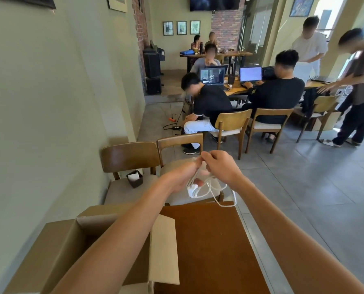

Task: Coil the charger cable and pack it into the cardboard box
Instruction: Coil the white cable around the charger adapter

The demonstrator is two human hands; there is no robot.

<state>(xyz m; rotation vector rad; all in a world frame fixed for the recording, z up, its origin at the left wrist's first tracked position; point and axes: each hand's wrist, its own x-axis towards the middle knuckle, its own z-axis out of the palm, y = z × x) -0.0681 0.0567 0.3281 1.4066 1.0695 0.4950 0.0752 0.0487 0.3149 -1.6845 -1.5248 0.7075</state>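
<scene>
A white charger cable [208, 188] hangs in several loops between both hands, above the far edge of the brown table [210, 240]. My left hand [184, 175] grips the loops and the white charger plug [192, 190] at its lower fingers. My right hand [221, 166] pinches the cable's upper part, fingertips touching the left hand's. A loose loop droops down to the table's far edge [225, 203]. The open cardboard box [70, 247] stands at the near left of the table, under my left forearm, its flaps up.
Two wooden chairs [130, 158] stand beyond the table; a small dark holder [135, 178] sits on the left seat. A wall runs along the left. Several people sit and stand at tables with laptops farther back. Grey tiled floor lies to the right.
</scene>
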